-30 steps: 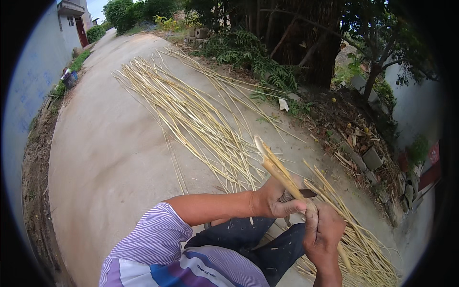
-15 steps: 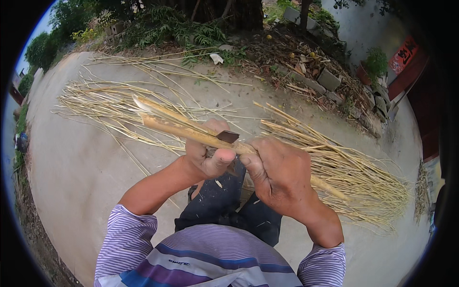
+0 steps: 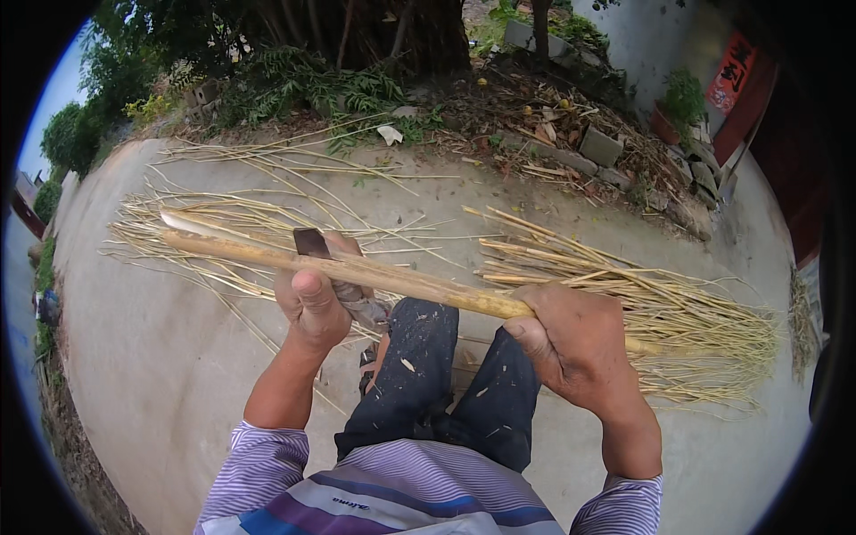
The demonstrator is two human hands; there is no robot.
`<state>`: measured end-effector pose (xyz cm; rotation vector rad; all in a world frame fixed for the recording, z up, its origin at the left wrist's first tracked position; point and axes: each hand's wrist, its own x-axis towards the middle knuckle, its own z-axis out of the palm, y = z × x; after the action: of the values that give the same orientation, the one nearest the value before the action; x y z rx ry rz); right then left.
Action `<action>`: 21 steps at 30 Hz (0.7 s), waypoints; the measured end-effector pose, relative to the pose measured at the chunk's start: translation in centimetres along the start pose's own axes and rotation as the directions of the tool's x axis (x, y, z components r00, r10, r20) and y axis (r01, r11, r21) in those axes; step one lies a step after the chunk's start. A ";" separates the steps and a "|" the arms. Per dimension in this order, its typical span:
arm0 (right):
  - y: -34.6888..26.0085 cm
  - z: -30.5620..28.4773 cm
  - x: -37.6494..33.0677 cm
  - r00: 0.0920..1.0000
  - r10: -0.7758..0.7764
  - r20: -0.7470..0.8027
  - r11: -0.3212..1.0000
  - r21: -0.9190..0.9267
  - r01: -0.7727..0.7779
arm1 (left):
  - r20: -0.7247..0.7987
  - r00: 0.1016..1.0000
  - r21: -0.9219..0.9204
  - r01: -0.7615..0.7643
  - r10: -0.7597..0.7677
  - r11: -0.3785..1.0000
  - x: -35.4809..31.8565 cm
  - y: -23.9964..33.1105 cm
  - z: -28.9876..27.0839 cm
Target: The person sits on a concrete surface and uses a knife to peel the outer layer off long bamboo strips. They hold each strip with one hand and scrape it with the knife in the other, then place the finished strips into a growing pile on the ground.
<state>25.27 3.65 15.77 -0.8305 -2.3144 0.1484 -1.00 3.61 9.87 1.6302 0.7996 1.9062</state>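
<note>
I now hold the bamboo stick (image 3: 392,278) level across my knees; half a second ago it slanted away. My right hand (image 3: 575,343) is wrapped tight round its near end. My left hand (image 3: 312,299) presses a dark blade (image 3: 311,242) onto it. The blade's handle and edge are hidden, and the split strips (image 3: 624,294) on the concrete ground (image 3: 160,374) lie partly behind my hands.

Knife blade (image 3: 312,242) mostly hidden behind left hand (image 3: 314,303), stick (image 3: 357,270) end hidden inside right hand (image 3: 575,343)

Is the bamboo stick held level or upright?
Roughly level: the bamboo stick runs across the lap, left hand mid-shaft, right hand gripping the other end.
</note>
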 end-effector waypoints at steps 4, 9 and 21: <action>-0.8 1.3 0.2 1.000 -0.014 0.011 1.000 0.008 0.014 | 0.120 0.992 0.095 0.017 -0.028 0.995 -2.6 -2.3 2.4; 0.5 0.0 -0.5 1.000 0.009 -0.004 1.000 -0.023 -0.009 | 0.047 0.999 0.148 0.013 -0.020 0.989 -0.7 -2.1 -0.5; -0.8 -0.6 0.5 0.999 0.050 0.013 0.998 0.035 -0.050 | 0.074 0.988 0.024 0.131 -0.133 0.991 -0.2 -0.7 1.6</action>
<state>24.93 3.28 16.72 -0.8726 -2.2966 0.2160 0.66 4.13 9.37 1.6088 0.8747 1.7405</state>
